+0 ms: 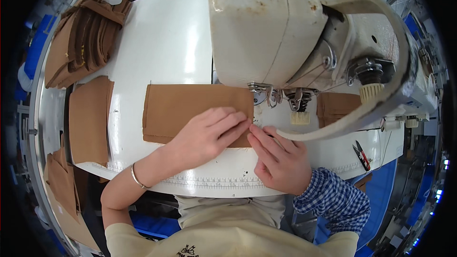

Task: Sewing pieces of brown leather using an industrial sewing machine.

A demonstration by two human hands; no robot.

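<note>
A brown rectangular fabric piece [190, 107] lies flat on the white sewing table, its right end beside the needle area of a sewing machine [262, 28]. My left hand [204, 135] rests over the fabric's lower right part, with fingers bent and tips pressed together at the right edge. My right hand [281, 162] comes in from the right, and its thumb and index finger pinch that same edge. The fingertips of both hands meet there. What lies directly between them is mostly hidden. A stitched line runs near the fabric's left border.
A thick stack of brown fabric pieces [83, 43] stands at the far left, above another brown piece [89, 121]. More brown fabric [337, 107] lies under the machine's arm. Red-handled thread snips [362, 156] sit at right. A printed ruler [214, 181] follows the table's near edge.
</note>
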